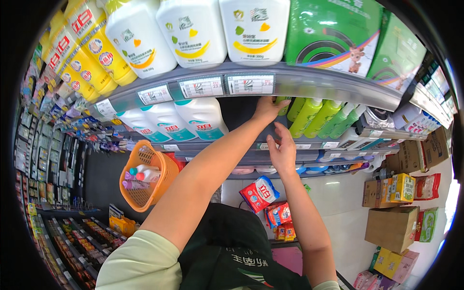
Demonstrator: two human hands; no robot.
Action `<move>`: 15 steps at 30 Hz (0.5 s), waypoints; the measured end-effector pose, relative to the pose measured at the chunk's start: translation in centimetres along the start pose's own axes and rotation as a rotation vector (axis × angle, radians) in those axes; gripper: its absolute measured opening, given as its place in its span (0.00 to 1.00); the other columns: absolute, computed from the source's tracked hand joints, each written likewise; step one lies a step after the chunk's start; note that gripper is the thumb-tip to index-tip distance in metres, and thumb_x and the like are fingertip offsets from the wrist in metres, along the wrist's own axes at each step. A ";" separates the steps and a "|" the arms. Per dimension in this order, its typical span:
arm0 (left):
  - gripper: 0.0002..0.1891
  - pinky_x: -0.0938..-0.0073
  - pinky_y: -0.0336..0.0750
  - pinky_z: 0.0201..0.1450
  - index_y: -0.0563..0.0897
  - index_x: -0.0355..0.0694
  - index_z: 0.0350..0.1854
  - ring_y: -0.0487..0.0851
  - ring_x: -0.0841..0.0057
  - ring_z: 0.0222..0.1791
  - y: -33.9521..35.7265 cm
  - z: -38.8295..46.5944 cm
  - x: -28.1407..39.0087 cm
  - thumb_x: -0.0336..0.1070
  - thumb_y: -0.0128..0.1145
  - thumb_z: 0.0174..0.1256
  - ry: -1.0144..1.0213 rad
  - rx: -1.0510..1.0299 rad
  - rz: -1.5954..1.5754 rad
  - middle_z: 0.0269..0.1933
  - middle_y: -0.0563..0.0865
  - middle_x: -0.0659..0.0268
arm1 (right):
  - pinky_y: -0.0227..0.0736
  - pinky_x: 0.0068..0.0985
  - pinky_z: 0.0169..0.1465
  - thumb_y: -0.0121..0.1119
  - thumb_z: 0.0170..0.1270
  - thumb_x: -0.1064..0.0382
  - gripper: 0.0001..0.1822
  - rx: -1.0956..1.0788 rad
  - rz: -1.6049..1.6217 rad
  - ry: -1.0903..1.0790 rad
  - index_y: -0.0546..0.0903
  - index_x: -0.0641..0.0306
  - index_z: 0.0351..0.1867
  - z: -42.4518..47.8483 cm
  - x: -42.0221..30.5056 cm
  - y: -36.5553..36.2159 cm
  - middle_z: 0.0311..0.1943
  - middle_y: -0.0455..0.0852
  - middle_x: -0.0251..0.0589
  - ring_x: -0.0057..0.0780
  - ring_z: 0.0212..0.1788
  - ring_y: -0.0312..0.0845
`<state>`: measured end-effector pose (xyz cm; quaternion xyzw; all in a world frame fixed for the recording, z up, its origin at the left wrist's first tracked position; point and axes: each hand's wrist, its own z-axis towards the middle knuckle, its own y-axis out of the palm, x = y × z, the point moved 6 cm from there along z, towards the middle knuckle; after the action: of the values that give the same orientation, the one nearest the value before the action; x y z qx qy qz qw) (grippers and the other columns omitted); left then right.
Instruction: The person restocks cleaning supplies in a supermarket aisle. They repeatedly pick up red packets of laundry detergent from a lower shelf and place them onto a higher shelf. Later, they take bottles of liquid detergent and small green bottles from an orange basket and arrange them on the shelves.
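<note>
My left hand reaches under the upper shelf's edge, its thumb across the front of a green bottle; its other fingertips are partly hidden. Lower and slightly to the right, my right hand is held in front of the shelf, fingers apart and holding nothing. More green bottles, some with white caps, stand in a row to the right. To the left of my left hand are a dark gap in the shelf and white detergent bottles with teal bases.
Above, large white pump-style bottles and green boxes line the upper shelf, with yellow bottles at left. An orange plastic basket holding small bottles is at left. Detergent bags lie below my hands; cardboard boxes stand on the floor at right.
</note>
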<state>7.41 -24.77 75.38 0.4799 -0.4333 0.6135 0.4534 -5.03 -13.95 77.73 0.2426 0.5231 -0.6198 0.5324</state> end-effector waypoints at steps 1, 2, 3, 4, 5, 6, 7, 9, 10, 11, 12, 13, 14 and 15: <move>0.21 0.69 0.75 0.54 0.77 0.36 0.56 0.82 0.72 0.52 0.2 0.3 -0.5 0.29 0.66 0.61 0.005 0.002 -0.052 0.53 0.84 0.59 | 0.77 0.30 0.49 0.62 0.61 0.69 0.24 -0.005 0.015 0.017 0.73 0.67 0.59 0.1 0.2 0.2 0.57 0.78 0.52 0.43 0.52 0.80; 0.20 0.69 0.75 0.55 0.77 0.37 0.56 0.81 0.74 0.52 0.4 0.7 -0.9 0.28 0.65 0.61 0.015 -0.012 -0.051 0.52 0.84 0.62 | 0.77 0.30 0.49 0.62 0.61 0.69 0.23 -0.009 0.029 0.034 0.73 0.67 0.59 0.1 0.3 0.2 0.57 0.78 0.52 0.43 0.52 0.80; 0.20 0.69 0.75 0.55 0.77 0.36 0.56 0.81 0.74 0.52 0.3 1.1 -1.0 0.28 0.65 0.61 0.069 0.015 -0.079 0.52 0.84 0.62 | 0.77 0.30 0.49 0.62 0.61 0.69 0.23 -0.015 0.049 0.047 0.74 0.67 0.59 0.2 0.3 0.5 0.57 0.78 0.52 0.43 0.52 0.80; 0.20 0.70 0.75 0.55 0.77 0.36 0.56 0.81 0.75 0.52 0.3 1.4 -1.0 0.28 0.66 0.61 0.123 0.042 -0.106 0.51 0.84 0.63 | 0.78 0.29 0.48 0.61 0.62 0.69 0.23 -0.018 0.057 0.057 0.74 0.67 0.59 0.3 0.3 0.7 0.56 0.79 0.51 0.41 0.53 0.80; 0.19 0.70 0.75 0.55 0.78 0.36 0.55 0.81 0.75 0.51 0.1 1.6 -1.0 0.28 0.66 0.61 0.178 0.070 -0.132 0.51 0.84 0.64 | 0.78 0.29 0.48 0.61 0.62 0.69 0.23 -0.023 0.063 0.059 0.74 0.67 0.59 0.4 0.3 0.9 0.56 0.79 0.51 0.41 0.53 0.80; 0.19 0.71 0.74 0.55 0.78 0.36 0.54 0.80 0.74 0.51 0.5 1.7 -1.4 0.31 0.66 0.62 0.110 0.042 -0.144 0.51 0.84 0.63 | 0.78 0.28 0.47 0.61 0.62 0.70 0.23 -0.021 0.061 0.063 0.74 0.67 0.59 0.5 0.6 0.8 0.55 0.79 0.50 0.41 0.53 0.80; 0.19 0.71 0.74 0.56 0.78 0.36 0.54 0.80 0.74 0.52 0.7 1.8 -1.3 0.32 0.66 0.62 0.127 0.052 -0.147 0.51 0.84 0.63 | 0.78 0.27 0.47 0.61 0.62 0.70 0.23 -0.019 0.061 0.067 0.74 0.67 0.59 0.6 0.7 0.8 0.55 0.79 0.50 0.40 0.53 0.80; 0.20 0.71 0.74 0.56 0.78 0.36 0.54 0.80 0.73 0.53 1.0 1.8 -0.9 0.34 0.67 0.62 0.162 0.069 -0.149 0.51 0.83 0.61 | 0.79 0.25 0.46 0.61 0.62 0.71 0.22 -0.021 0.081 0.101 0.74 0.68 0.59 0.7 0.9 0.6 0.55 0.79 0.49 0.38 0.54 0.80; 0.21 0.71 0.73 0.57 0.77 0.36 0.55 0.79 0.71 0.53 1.1 1.8 -0.6 0.36 0.67 0.62 0.181 0.053 -0.094 0.51 0.83 0.60 | 0.79 0.25 0.46 0.61 0.62 0.71 0.22 -0.021 0.088 0.112 0.74 0.68 0.59 0.7 1.0 0.6 0.55 0.79 0.49 0.38 0.54 0.79; 0.21 0.71 0.73 0.57 0.77 0.37 0.55 0.79 0.71 0.54 1.0 1.7 -0.8 0.36 0.67 0.62 0.145 0.050 -0.083 0.51 0.83 0.60 | 0.79 0.25 0.46 0.61 0.62 0.72 0.22 -0.020 0.095 0.122 0.74 0.68 0.59 0.7 1.1 0.7 0.54 0.79 0.49 0.38 0.54 0.79; 0.21 0.71 0.73 0.57 0.77 0.37 0.55 0.79 0.72 0.54 1.2 1.5 -0.4 0.36 0.66 0.62 0.110 0.039 -0.074 0.51 0.83 0.60 | 0.79 0.25 0.47 0.60 0.63 0.72 0.22 -0.010 0.100 0.112 0.74 0.68 0.59 0.5 1.3 0.6 0.54 0.79 0.49 0.37 0.55 0.79; 0.21 0.71 0.73 0.57 0.77 0.37 0.55 0.79 0.72 0.54 1.5 1.3 0.0 0.36 0.66 0.62 0.074 0.027 -0.065 0.51 0.83 0.60 | 0.79 0.25 0.47 0.60 0.63 0.72 0.22 -0.007 0.113 0.112 0.74 0.68 0.59 0.4 1.4 0.6 0.54 0.79 0.49 0.36 0.55 0.79; 0.20 0.71 0.73 0.57 0.76 0.37 0.56 0.79 0.72 0.54 1.8 1.2 0.1 0.35 0.66 0.63 0.057 0.005 -0.116 0.51 0.83 0.60 | 0.79 0.25 0.48 0.60 0.63 0.72 0.22 -0.004 0.125 0.113 0.74 0.68 0.60 0.3 1.5 0.7 0.55 0.79 0.48 0.36 0.54 0.79; 0.20 0.71 0.74 0.57 0.76 0.37 0.57 0.79 0.72 0.54 1.9 1.2 0.2 0.35 0.65 0.64 0.043 -0.013 -0.164 0.51 0.83 0.61 | 0.79 0.25 0.48 0.60 0.63 0.73 0.22 -0.004 0.141 0.109 0.74 0.68 0.60 0.2 1.5 0.8 0.55 0.79 0.48 0.36 0.54 0.79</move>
<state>5.79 -26.31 75.56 0.4975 -0.3869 0.5816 0.5143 -4.75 -14.64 76.20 0.3113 0.5340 -0.5656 0.5459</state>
